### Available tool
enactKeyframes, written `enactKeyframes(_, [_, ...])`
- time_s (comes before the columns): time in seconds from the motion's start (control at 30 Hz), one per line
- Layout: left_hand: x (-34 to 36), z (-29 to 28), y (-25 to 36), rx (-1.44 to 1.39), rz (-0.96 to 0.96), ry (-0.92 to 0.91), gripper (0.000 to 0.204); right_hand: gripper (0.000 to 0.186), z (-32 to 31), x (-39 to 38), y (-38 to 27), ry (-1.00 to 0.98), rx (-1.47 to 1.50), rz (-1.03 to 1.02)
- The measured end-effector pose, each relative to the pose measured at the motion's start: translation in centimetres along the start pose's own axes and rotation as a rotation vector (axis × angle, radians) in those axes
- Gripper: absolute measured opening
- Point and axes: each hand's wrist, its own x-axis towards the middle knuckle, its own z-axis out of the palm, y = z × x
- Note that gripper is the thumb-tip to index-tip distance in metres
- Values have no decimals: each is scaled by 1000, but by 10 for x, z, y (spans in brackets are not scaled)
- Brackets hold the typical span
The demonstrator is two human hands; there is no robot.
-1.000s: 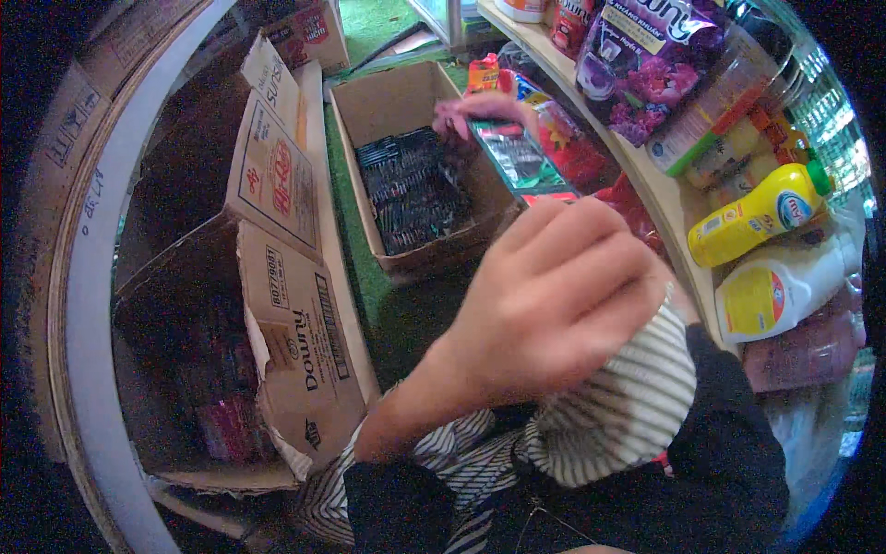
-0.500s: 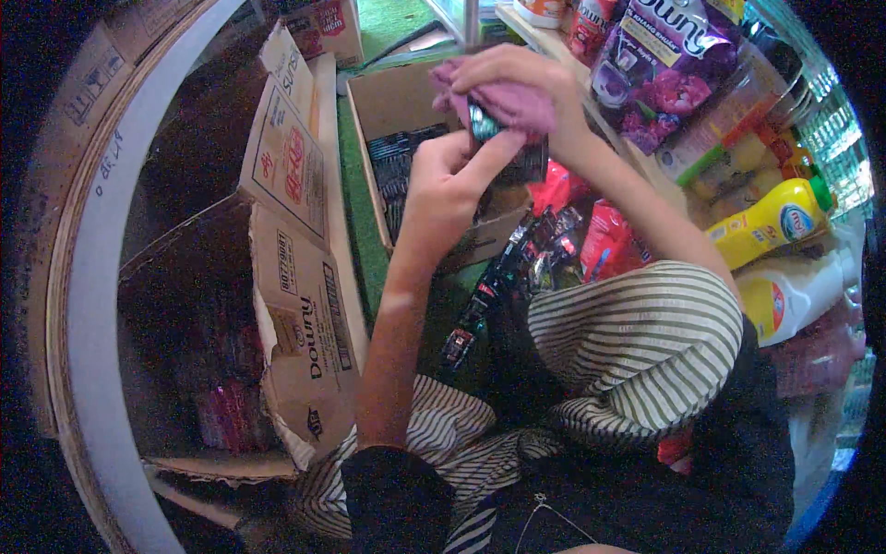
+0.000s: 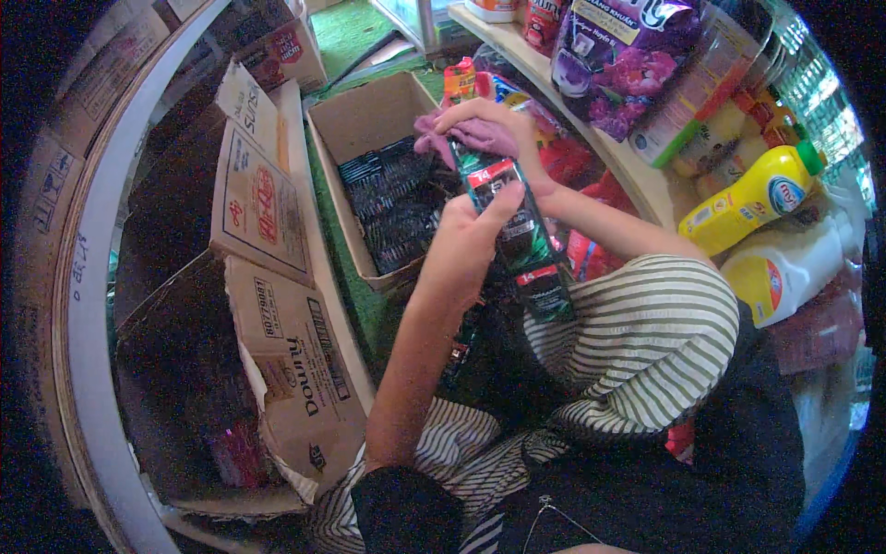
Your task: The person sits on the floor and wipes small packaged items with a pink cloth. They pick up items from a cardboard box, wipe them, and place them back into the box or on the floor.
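Observation:
A strip of dark green and black sachets with red bands hangs from my left hand, its thumb pressed on the front of the strip. My right hand is closed round a bunched pink cloth, which lies against the top end of the strip. Just beyond my hands stands an open cardboard box holding rows of dark sachets. The lower end of the strip hangs by my knee in striped trousers.
At the left stand a large torn cardboard carton and a white curved edge. A wooden shelf at the right carries a purple pouch; nearby are a yellow bottle and a white bottle. Green matting covers the floor.
Both hands have come down and nearer, and the sachet strip now shows its front face, unfolded downward. The cloth has stayed in my right hand. The view has shifted slightly.

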Motion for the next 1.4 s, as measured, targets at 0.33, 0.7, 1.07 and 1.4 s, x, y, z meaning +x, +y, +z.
enactKeyframes(0.33, [-64, 62, 13, 797, 376, -40, 24, 25, 6, 1, -1, -112, 62, 36])
enactKeyframes(0.7, [-73, 81, 51, 1665, -239, -435, 19, 27, -3, 15, -29, 37, -360, -235])
enactKeyframes(1.07, [-20, -4, 29, 310, 341, 184, 23, 19, -4, 25, -43, -48, -164, -308])
enactKeyframes(1.4, [-17, -12, 17, 286, -48, 183, 33, 21, -12, 17, -24, -296, -728, -522])
